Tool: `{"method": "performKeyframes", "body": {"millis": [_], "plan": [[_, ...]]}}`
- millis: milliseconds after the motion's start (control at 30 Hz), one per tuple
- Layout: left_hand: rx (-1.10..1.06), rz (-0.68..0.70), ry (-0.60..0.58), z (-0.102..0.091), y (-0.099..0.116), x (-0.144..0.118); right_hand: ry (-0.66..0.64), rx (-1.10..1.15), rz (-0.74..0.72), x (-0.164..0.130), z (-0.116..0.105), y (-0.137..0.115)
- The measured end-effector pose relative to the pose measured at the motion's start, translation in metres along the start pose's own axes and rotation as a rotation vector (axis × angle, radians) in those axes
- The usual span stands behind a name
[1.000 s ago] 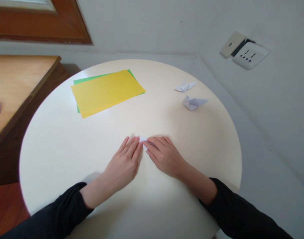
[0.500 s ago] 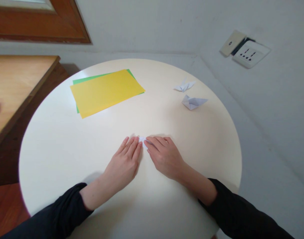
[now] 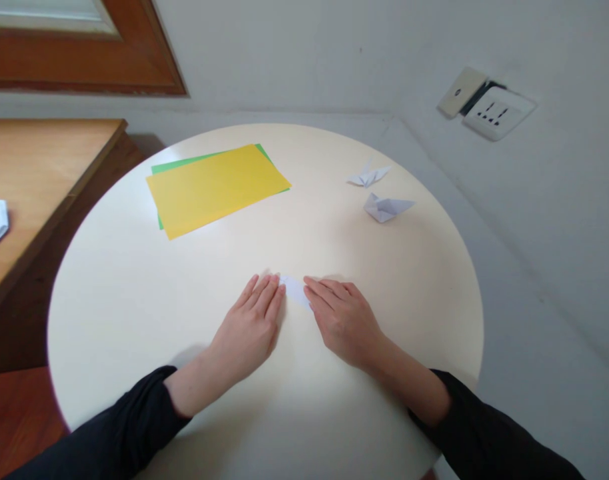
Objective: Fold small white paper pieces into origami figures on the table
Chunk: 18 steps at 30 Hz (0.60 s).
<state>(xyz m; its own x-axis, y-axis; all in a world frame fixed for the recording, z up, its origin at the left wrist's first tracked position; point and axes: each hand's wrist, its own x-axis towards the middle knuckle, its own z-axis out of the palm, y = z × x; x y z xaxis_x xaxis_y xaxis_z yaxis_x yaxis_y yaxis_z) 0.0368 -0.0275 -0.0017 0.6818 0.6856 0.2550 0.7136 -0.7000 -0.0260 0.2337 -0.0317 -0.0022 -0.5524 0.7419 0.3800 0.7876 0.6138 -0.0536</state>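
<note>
A small piece of white folded paper [image 3: 295, 291] lies on the round white table [image 3: 224, 413], partly hidden beneath my fingers. My left hand [image 3: 252, 317] rests flat over its left end, fingers stretched out. At the right end, my right hand [image 3: 343, 319] presses down with its fingers extended and lying close together. The bare middle of the paper shows between the two hands; its hidden ends and folds I cannot make out.
Farther back on the left, a yellow sheet [image 3: 219, 190] overlaps a green sheet [image 3: 177, 164]. At back right stand a white paper crane [image 3: 368, 177] and a white paper boat-like shape [image 3: 385, 208]. A wooden table [image 3: 49, 150] is at left; a wall socket [image 3: 499, 112] is at right.
My right hand has slid rightward and slightly toward me along the paper, baring more of it. My left hand stays in place. The view has shifted slightly.
</note>
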Motion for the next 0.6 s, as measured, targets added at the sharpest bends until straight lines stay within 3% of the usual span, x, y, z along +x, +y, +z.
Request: {"method": "performKeyframes", "body": {"millis": [233,433,600], "plan": [[-0.069,-0.035,0.058,0.003,-0.001,0.003,0.096,0.102,0.071,-0.003,0.001,0.006],[-0.109,-0.099,0.160,0.007,-0.005,0.011,0.127,0.203,0.230,0.001,0.004,0.005],[-0.211,-0.326,0.123,0.005,-0.011,0.018,0.046,0.220,0.297,0.004,0.005,-0.004]]}}
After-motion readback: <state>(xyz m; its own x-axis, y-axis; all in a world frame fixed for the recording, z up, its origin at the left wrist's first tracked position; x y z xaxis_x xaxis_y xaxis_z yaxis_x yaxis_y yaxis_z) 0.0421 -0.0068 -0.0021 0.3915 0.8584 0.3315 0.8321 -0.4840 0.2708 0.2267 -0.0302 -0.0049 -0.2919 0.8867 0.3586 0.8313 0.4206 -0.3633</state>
